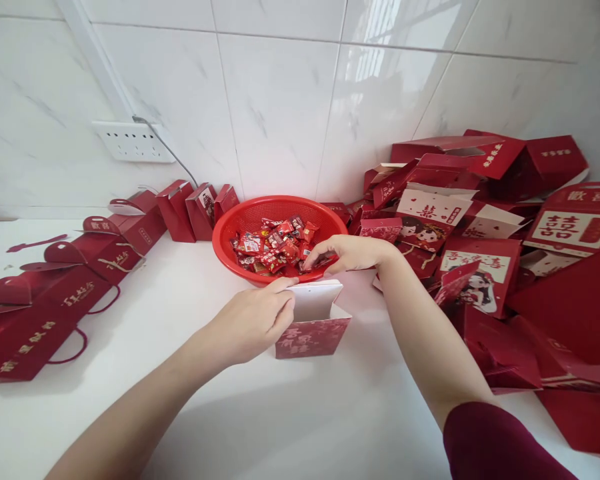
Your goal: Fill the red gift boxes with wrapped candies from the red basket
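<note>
An upright red paper gift box (313,337) with a white inside stands on the table, its top open. My left hand (260,320) is closed on its left upper edge, fingers outside and thumb along the rim. Behind the box is a red plastic basket (225,233) holding several wrapped candies (275,247), mostly red. My right hand (347,255) reaches over the basket's right rim, its bent fingertips at the candies. Thumb and fingers are apart there, and no candy shows between them.
A heap of red and white gift boxes (480,267) lies at the right. Folded red boxes with handles (75,287) line the left, and smaller red boxes (200,210) stand by the tiled wall. A cable (173,152) runs down from the wall socket (133,142).
</note>
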The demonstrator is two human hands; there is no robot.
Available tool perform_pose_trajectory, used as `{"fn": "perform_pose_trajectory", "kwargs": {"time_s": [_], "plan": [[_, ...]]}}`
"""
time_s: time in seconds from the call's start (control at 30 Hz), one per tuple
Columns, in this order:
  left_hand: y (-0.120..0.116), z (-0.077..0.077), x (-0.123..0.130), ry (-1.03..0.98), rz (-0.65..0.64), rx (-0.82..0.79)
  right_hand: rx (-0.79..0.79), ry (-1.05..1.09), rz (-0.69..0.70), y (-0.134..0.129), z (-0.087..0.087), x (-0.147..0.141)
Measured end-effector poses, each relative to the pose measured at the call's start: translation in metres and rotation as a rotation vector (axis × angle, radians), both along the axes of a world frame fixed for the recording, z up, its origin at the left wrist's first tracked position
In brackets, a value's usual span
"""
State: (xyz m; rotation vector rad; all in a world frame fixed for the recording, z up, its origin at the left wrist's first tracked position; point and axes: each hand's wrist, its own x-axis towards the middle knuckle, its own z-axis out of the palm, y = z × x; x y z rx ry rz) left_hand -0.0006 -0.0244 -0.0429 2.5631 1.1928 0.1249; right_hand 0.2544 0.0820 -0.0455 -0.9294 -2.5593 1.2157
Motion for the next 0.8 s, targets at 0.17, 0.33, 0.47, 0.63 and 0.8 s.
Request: {"fn": "perform_pose_trajectory", "kwargs": {"time_s": [0.17,0.33,0.47,0.63,0.8], "plan": [[0.000,0.001,0.000,-0.001,0.002,0.010,0.028,0.330,-0.377,-0.016,-0.010,0.002],[0.000,0.000,0.000,0.004,0.013,-0.004,0.069,0.558,-0.590,-0.041,-0.007,-0.002],[0.000,-0.001,-0.001,0.008,0.014,-0.009,0.069,0.612,-0.550,-0.058,0.003,-0.002],[0.001,-0.002,0.001,-0.002,0.019,-0.001,0.019,0.625,-0.462,-0.076,0.014,-0.008],[0.002,-0.001,0.001,-0.016,0.017,0.002,0.000,0.652,-0.332,-0.077,0.012,-0.015]]}}
